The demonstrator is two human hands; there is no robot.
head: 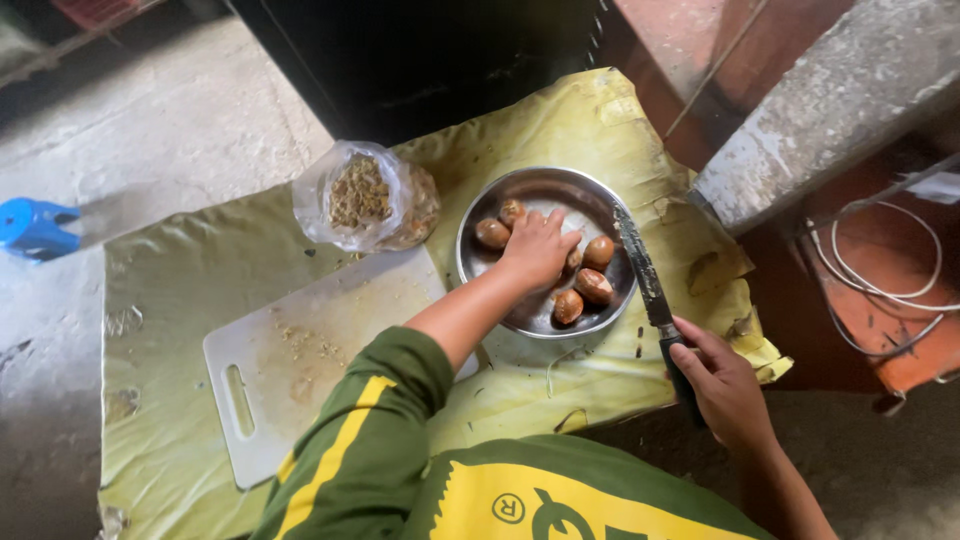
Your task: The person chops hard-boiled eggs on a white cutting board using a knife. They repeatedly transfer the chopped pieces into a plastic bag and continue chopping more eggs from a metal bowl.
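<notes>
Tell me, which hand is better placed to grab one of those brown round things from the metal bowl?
The left hand. It already rests inside the metal bowl, right on the brown round things. The right hand stays outside the bowl, busy gripping a knife.

- One view only, from a camera worn on the person's head.
- It looks steeply down, almost straight onto the counter point(180, 290) and the floor point(150, 130) around it.
- It sits close: the person's own chest and sleeve fill the bottom edge.
- The left hand point(538, 248) lies near the middle of the frame; the right hand point(722, 385) sits lower and to the right of it.
- The far side of the counter is toward the top edge, beyond the left hand.
</notes>
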